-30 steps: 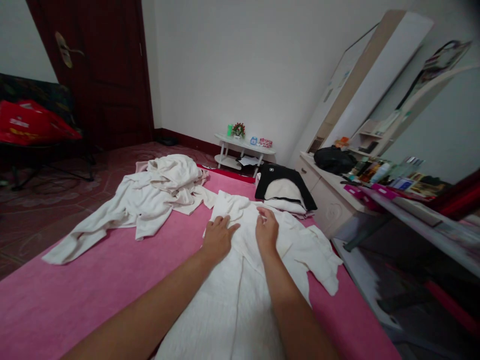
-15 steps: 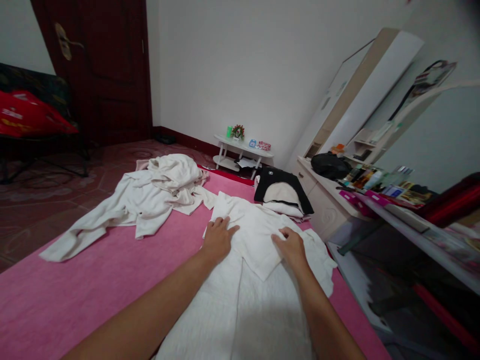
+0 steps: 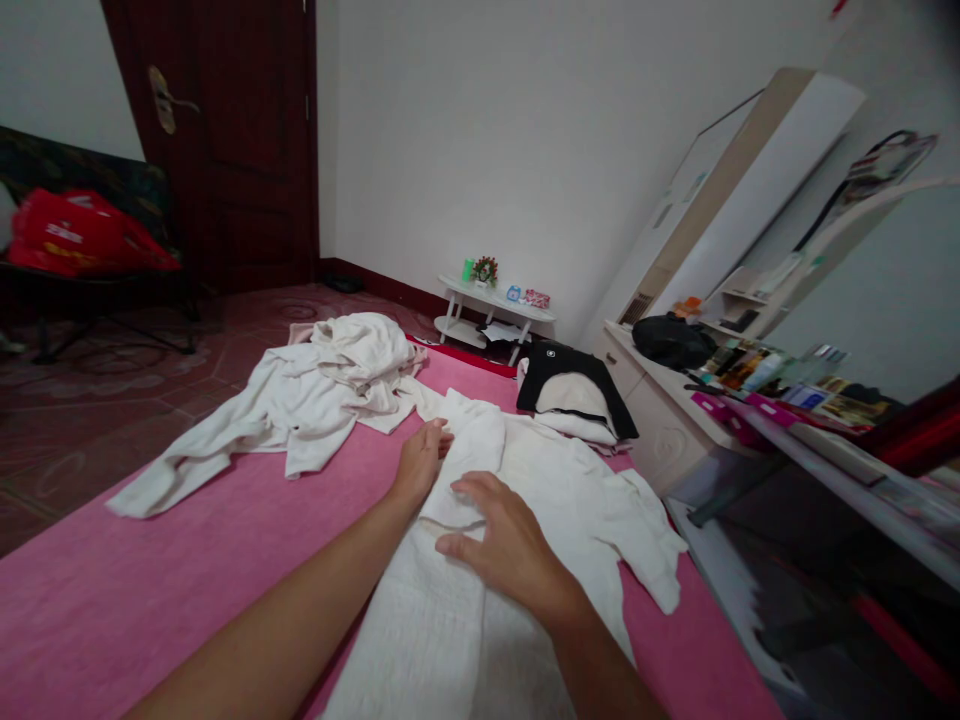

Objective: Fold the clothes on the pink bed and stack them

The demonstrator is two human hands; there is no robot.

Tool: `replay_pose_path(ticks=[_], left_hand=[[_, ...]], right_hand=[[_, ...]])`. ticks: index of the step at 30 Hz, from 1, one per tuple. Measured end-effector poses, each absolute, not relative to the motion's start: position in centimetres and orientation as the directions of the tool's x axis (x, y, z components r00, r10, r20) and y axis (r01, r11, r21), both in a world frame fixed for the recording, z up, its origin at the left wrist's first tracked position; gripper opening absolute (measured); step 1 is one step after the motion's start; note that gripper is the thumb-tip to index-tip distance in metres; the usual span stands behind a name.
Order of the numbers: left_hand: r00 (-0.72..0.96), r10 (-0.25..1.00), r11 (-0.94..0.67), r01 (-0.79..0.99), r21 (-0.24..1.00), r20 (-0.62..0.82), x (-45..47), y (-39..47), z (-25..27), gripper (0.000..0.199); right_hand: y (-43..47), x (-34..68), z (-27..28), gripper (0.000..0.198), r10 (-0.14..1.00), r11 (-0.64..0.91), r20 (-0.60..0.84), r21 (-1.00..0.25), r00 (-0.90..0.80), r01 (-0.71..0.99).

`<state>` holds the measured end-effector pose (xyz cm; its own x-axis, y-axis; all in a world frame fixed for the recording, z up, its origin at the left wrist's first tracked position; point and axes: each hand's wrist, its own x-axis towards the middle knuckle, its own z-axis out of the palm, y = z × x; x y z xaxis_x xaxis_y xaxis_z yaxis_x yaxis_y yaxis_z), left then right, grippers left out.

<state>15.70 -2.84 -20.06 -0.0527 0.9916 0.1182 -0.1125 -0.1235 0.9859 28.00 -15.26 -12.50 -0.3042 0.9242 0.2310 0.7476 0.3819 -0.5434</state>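
Note:
A white shirt (image 3: 551,500) lies spread on the pink bed cover, its left side folded inward with the sleeve (image 3: 469,460) lying on top, pointing toward me. My left hand (image 3: 424,458) rests on edge against the fold at the shirt's left, fingers stretched out. Over the sleeve's end is my right hand (image 3: 502,535), its thumb and fingers apart around the cuff; whether the fingertips press on the cloth I cannot tell. The other short sleeve (image 3: 649,535) is spread out to the right.
Crumpled white clothes (image 3: 322,385) lie at the left on the pink bed cover (image 3: 247,590). Behind the shirt is a folded stack with a black garment (image 3: 577,375) on top. A dressing table (image 3: 660,410) with bottles lines the right, and a small white shelf table (image 3: 495,300) stands beyond.
The shirt's left side and sleeve have been folded over, with the sleeve now lying lengthwise. My right hand has moved left onto the sleeve; my left hand has turned on edge.

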Motion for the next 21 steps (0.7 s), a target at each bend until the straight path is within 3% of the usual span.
replay_pose_path(ticks=[4,9,12,14,17,21], left_hand=[[-0.024,0.992,-0.126,-0.007,0.992,0.126,15.9,-1.7,-21.1,0.055],[-0.015,0.986,-0.159,0.253,0.954,0.168,16.1,-0.3,-20.1,0.050],[0.072,0.929,-0.347,0.508,0.788,0.362,16.7,-0.1,-17.7,0.044],[0.277,0.841,-0.533,0.570,0.625,0.465,17.7,-0.1,-16.6,0.037],[0.582,0.715,-0.697,0.547,0.465,0.387,19.2,0.2,-16.9,0.032],[0.609,0.744,-0.661,0.611,0.437,0.274,20.2,1.5,-19.9,0.039]], right_hand=[[-16.5,29.0,-14.2,0.068,0.922,0.388,0.142,-0.347,-0.361,0.854],[-16.7,29.2,-15.3,0.030,0.918,0.386,0.204,-0.267,-0.339,0.883],[-16.8,28.7,-15.1,0.029,0.909,0.403,0.237,-0.299,-0.342,0.865],[-17.1,28.1,-15.3,0.025,0.904,0.418,0.233,-0.295,-0.360,0.859],[-17.9,27.1,-16.8,0.022,0.888,0.437,0.255,-0.213,-0.382,0.874],[-18.8,26.3,-19.1,0.029,0.868,0.449,0.291,-0.118,-0.402,0.886]])
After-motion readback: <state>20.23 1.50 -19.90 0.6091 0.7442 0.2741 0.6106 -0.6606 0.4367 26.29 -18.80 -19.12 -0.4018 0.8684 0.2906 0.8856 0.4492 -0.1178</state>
